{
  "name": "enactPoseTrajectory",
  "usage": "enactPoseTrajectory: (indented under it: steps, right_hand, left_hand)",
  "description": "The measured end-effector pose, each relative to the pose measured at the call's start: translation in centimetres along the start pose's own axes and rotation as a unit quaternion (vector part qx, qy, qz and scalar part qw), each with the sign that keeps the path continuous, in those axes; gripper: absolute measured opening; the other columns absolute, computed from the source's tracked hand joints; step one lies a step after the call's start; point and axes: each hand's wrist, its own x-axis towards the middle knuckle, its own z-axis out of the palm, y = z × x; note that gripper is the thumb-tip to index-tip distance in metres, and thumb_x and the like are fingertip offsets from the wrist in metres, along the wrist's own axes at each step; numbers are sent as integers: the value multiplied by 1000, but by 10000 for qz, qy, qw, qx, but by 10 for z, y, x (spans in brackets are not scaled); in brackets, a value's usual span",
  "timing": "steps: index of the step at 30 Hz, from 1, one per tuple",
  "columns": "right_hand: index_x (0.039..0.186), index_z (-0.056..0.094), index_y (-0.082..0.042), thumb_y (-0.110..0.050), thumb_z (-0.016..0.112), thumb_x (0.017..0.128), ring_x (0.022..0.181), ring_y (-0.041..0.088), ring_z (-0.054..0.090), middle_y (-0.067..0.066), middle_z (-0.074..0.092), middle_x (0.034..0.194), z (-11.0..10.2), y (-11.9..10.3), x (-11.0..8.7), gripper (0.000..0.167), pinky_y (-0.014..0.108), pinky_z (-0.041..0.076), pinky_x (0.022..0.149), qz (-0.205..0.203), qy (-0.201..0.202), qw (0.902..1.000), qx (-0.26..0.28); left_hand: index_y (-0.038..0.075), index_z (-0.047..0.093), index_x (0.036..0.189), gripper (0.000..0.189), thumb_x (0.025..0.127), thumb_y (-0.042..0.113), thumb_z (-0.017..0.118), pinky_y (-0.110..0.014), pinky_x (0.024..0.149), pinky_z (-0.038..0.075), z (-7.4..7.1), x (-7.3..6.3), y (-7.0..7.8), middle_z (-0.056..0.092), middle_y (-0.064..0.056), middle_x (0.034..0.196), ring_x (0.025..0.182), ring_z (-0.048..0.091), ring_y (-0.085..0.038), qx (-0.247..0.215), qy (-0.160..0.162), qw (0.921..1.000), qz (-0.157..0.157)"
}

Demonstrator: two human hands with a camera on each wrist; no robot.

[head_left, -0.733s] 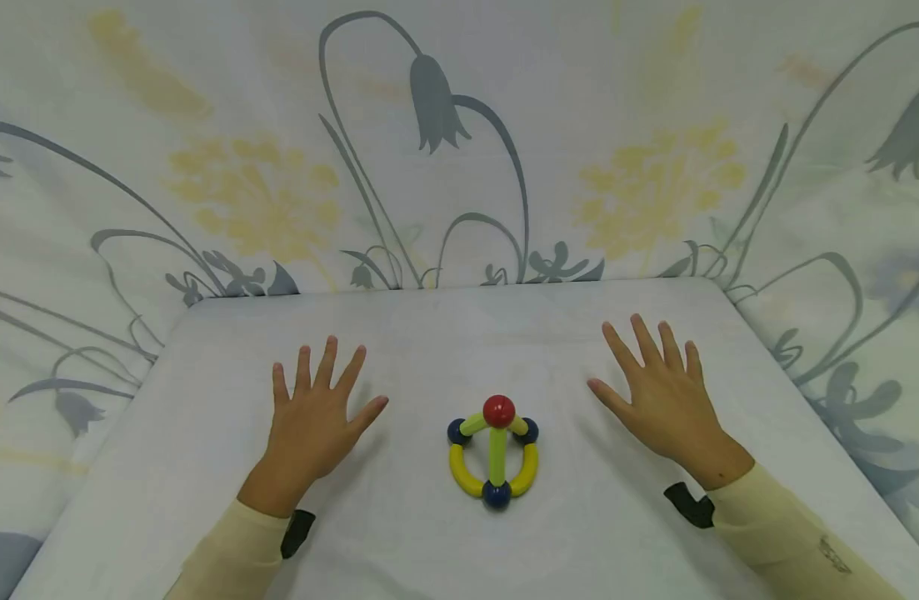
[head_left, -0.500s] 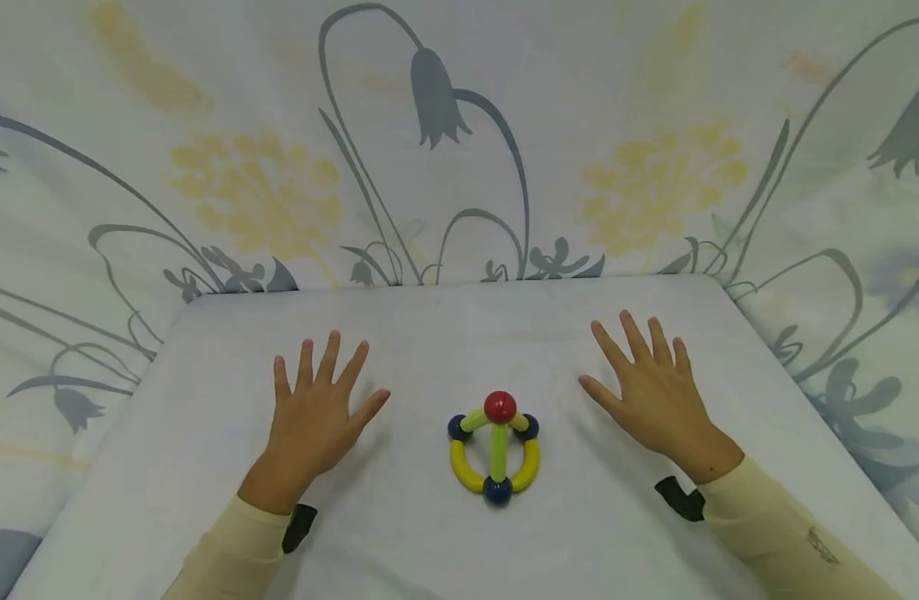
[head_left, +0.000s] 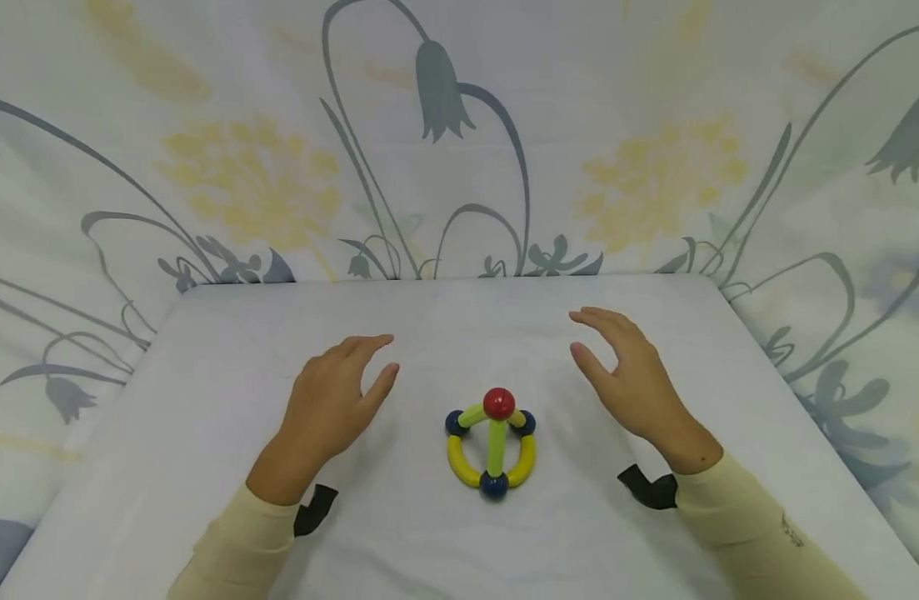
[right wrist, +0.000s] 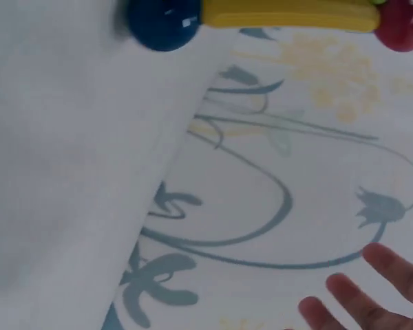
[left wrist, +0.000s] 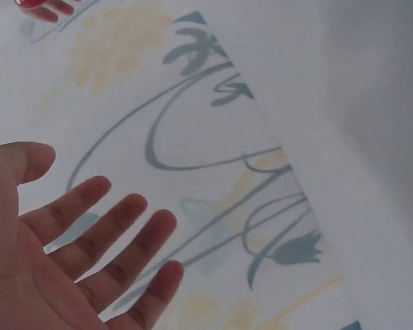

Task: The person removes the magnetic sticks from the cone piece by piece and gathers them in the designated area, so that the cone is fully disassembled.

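A small structure of magnetic rods and balls (head_left: 496, 450) stands on the white tabletop between the hands. Its red ball (head_left: 499, 404) is on top, joined by light green rods to blue balls (head_left: 493, 486) below; curved yellow rods (head_left: 527, 462) form the base ring. To its left hovers my left hand (head_left: 327, 408), palm facing inward, holding nothing. On the other side, my right hand (head_left: 639, 387) is also raised and apart from the structure, fingers slightly bent. The right wrist view catches a blue ball (right wrist: 164, 22) and a yellow rod (right wrist: 289, 14) along its top edge.
White cloth covers the table (head_left: 429, 333). A curtain with printed flowers (head_left: 459, 167) rises behind the far edge and along both sides. Black straps (head_left: 317, 510) stick out at both wrists.
Both hands have turned from spread, palm-down poses to palms facing inward, with fingers closer together. The right hand has shifted left, nearer the structure. The structure stays in place.
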Motion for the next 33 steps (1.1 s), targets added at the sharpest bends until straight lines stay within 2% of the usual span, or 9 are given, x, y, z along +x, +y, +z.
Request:
enactPoseTrajectory:
  steps: [2,4,6,9,11,18,22,26,33]
  right_hand:
    - [130,62,-6,-16,56,102,126,24,54,12,61,133,1,-11,0,31,41,43,106,-232,515,9960,693]
    - [120,66,-2,-6,56,100,112,14,59,9,67,118,2,-21,-2,23,26,46,99,-506,914,9858,1312]
    - [113,67,1,1,54,98,101,10,60,5,67,107,4,-30,-5,20,17,46,91,-773,1110,9731,1865]
    - [108,65,6,8,50,97,92,10,60,-2,64,99,8,-37,-10,18,16,49,86,-1069,960,9555,2575]
    - [105,65,5,9,49,98,86,12,59,-5,62,95,11,-38,-11,17,17,50,81,-1043,700,9504,2847]
    - [102,66,-3,0,51,101,67,15,58,8,59,83,24,-29,-11,15,24,53,66,-438,-191,9521,3021]
    - [104,66,-6,-4,52,102,66,16,58,7,59,84,30,-26,-14,14,26,53,64,-256,-554,9537,2944]
    - [107,66,-7,-6,53,102,66,16,59,5,60,85,37,-25,-19,14,27,53,63,-160,-817,9541,2875]
    - [114,67,-10,-7,54,101,64,18,59,11,63,92,43,-27,-21,19,27,55,63,-374,-1014,9541,2792]
  left_hand:
    - [15,68,124,33,99,35,60,-43,79,56,-4,3,10,71,-5,118,100,69,-25,-356,291,9988,189]
    - [14,71,114,25,99,31,61,-35,70,56,-6,6,22,73,-2,105,90,69,-19,-671,458,9961,354]
    - [13,71,105,20,100,29,60,-30,67,55,-5,9,34,72,1,93,83,67,-14,-940,525,9929,499]
    - [13,70,99,17,100,27,60,-25,66,53,-2,13,51,68,4,84,77,62,-9,-1261,473,9888,646]
    - [14,69,99,15,100,25,61,-24,68,53,2,15,59,66,6,83,76,59,-6,-1493,355,9858,687]
    - [18,67,107,15,99,29,63,-21,64,51,20,8,73,61,10,85,72,55,-3,-1930,-530,9786,488]
    - [19,67,113,23,97,35,66,-20,58,47,27,2,75,58,11,85,68,52,-3,-2059,-990,9730,318]
    - [19,66,114,26,95,37,68,-21,53,45,32,2,73,56,12,83,62,50,-3,-2090,-1203,9700,304]
    - [22,64,120,36,92,42,71,-20,52,45,34,5,68,60,3,85,60,47,-3,-1894,-1394,9696,681]
